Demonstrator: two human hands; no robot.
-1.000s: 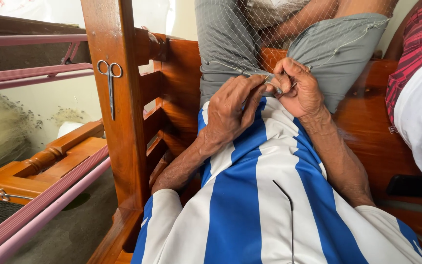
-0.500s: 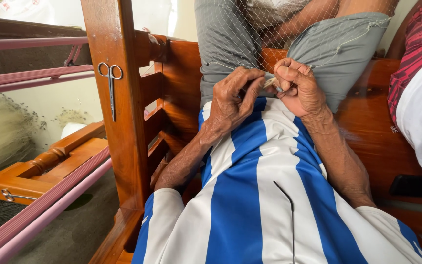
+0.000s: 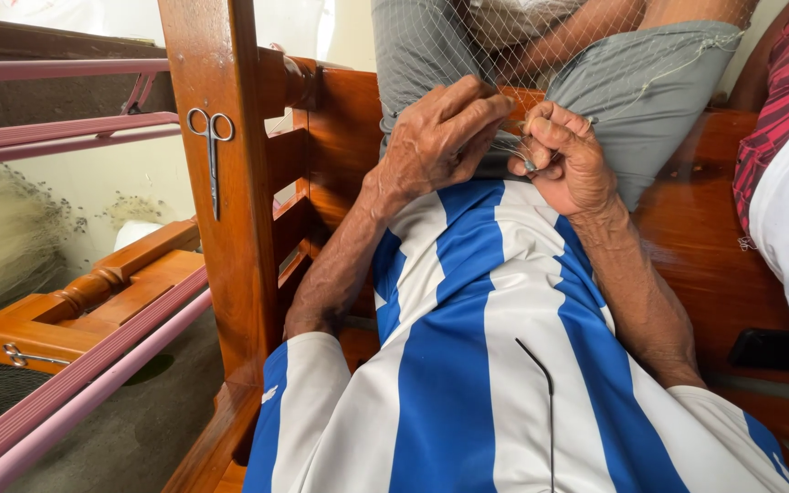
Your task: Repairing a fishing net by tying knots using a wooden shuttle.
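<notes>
At upper centre of the frame, the left hand (image 3: 436, 137) and right hand (image 3: 563, 155) pinch a fine net (image 3: 541, 46) between closed fingertips; the mesh stretches upward and away over grey shorts (image 3: 650, 82), equally near both hands.

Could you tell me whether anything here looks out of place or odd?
Only the small metal scissors hanging on the brown wooden post, an unusual spot. Both the left hand and right hand work the fine mesh netting normally.
</notes>
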